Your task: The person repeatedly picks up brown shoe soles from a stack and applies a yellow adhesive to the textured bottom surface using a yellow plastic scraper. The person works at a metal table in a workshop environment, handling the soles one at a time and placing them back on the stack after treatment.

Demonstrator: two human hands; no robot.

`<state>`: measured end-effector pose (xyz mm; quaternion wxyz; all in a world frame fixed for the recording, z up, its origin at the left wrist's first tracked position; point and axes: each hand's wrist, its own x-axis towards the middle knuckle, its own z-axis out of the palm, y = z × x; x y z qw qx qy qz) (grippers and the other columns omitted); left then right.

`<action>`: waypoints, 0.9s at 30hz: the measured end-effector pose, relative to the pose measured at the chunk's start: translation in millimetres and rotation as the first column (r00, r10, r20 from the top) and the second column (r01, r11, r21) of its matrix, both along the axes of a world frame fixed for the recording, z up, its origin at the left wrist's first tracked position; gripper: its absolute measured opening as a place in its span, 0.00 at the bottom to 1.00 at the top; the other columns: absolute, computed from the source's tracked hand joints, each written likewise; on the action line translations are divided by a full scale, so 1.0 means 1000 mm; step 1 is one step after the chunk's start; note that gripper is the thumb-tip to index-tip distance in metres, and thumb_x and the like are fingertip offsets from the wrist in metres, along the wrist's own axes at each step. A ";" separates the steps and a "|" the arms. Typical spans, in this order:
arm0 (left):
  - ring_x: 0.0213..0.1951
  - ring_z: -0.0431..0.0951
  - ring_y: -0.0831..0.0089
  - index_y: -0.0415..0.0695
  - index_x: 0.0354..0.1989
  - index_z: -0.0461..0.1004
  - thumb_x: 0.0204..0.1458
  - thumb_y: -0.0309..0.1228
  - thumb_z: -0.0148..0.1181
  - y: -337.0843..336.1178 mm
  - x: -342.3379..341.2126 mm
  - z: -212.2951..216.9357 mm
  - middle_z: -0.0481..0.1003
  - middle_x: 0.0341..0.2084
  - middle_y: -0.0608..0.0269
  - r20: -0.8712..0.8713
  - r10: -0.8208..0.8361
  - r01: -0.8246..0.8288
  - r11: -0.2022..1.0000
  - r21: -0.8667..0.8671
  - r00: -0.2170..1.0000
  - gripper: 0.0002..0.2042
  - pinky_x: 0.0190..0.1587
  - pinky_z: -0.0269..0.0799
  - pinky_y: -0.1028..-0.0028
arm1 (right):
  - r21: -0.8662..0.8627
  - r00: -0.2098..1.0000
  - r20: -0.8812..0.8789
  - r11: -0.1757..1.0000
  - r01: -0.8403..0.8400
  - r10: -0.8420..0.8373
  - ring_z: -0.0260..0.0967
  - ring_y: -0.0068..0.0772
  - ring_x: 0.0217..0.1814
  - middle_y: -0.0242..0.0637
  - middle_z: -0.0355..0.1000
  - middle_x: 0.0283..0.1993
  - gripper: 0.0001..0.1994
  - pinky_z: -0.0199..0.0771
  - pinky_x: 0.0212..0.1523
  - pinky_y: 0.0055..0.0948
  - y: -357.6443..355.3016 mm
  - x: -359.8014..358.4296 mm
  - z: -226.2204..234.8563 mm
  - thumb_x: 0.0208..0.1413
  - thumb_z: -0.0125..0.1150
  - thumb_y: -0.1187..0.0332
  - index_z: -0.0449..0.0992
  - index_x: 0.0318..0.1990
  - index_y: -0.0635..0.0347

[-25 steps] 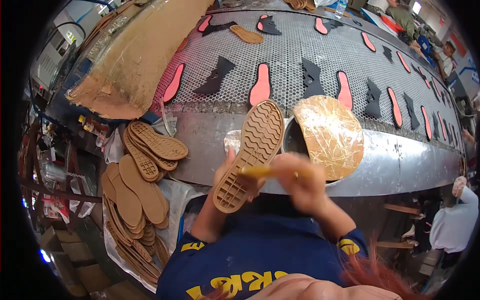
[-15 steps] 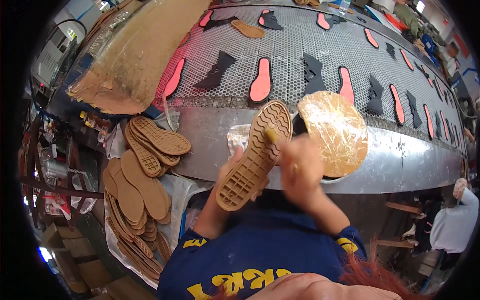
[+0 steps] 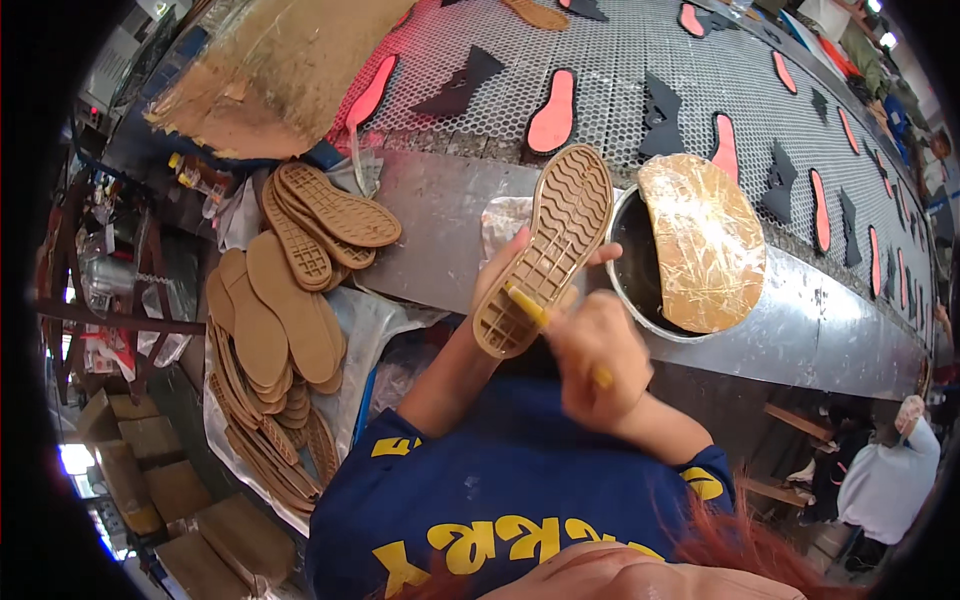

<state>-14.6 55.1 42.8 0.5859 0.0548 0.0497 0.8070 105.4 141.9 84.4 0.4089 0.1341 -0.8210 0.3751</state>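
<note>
Soles [image 3: 285, 330] stacked left; glue pot [image 3: 640, 285] beside held sole [image 3: 548, 250].

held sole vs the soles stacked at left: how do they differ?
The held sole is single, lifted in the left hand with its tread up, and the right hand puts a yellow tool to it. The stacked soles lie overlapped and untouched, some tread up, others showing a smooth face. Both are tan.

We see the left hand [image 3: 505, 272] holding a tan rubber shoe sole [image 3: 548, 249], tread up, just left of the round black pot [image 3: 640, 275]. The right hand [image 3: 597, 358] presses a yellow-handled brush [image 3: 528, 305] against the sole's heel end.
</note>
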 end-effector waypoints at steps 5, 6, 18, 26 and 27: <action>0.20 0.73 0.66 0.37 0.61 0.57 0.61 0.53 0.34 -0.008 0.001 -0.011 0.69 0.46 0.40 -0.206 -0.016 0.005 0.999 -0.052 0.978 0.31 0.18 0.73 0.72 | -0.448 0.991 0.083 0.892 -0.057 0.105 0.68 0.29 0.39 0.40 0.70 0.40 0.09 0.70 0.43 0.28 0.027 -0.005 -0.004 0.56 0.50 0.84 0.69 0.44 0.68; 0.20 0.72 0.65 0.37 0.60 0.59 0.61 0.53 0.33 -0.011 0.002 -0.014 0.71 0.42 0.43 -0.242 -0.039 0.026 0.998 -0.058 0.970 0.31 0.18 0.73 0.72 | -0.544 0.996 0.088 0.838 0.031 0.021 0.67 0.25 0.36 0.38 0.70 0.37 0.09 0.69 0.38 0.23 0.031 -0.013 -0.002 0.56 0.49 0.85 0.70 0.43 0.67; 0.21 0.77 0.67 0.39 0.66 0.48 0.61 0.49 0.38 0.007 0.006 -0.004 0.56 0.59 0.31 0.009 0.040 -0.041 0.996 0.078 0.999 0.31 0.16 0.76 0.74 | -0.065 0.995 -0.080 0.996 -0.068 0.062 0.68 0.38 0.28 0.42 0.72 0.34 0.17 0.71 0.33 0.36 -0.010 0.012 -0.009 0.41 0.60 0.85 0.72 0.42 0.68; 0.17 0.71 0.71 0.43 0.67 0.47 0.62 0.49 0.37 0.006 0.011 0.010 0.52 0.63 0.36 0.061 -0.030 0.023 0.993 0.114 0.998 0.31 0.16 0.75 0.75 | 0.137 0.988 -0.117 0.987 -0.084 0.100 0.69 0.35 0.31 0.46 0.73 0.37 0.14 0.71 0.35 0.34 -0.014 0.022 -0.003 0.34 0.65 0.77 0.77 0.35 0.62; 0.18 0.72 0.71 0.43 0.67 0.47 0.62 0.49 0.37 0.007 0.011 0.010 0.52 0.63 0.36 0.056 -0.037 0.031 0.992 0.120 0.998 0.31 0.16 0.75 0.74 | 0.189 0.986 -0.128 0.979 -0.083 0.108 0.69 0.35 0.32 0.46 0.73 0.37 0.14 0.71 0.35 0.34 -0.014 0.022 -0.003 0.33 0.66 0.76 0.77 0.35 0.61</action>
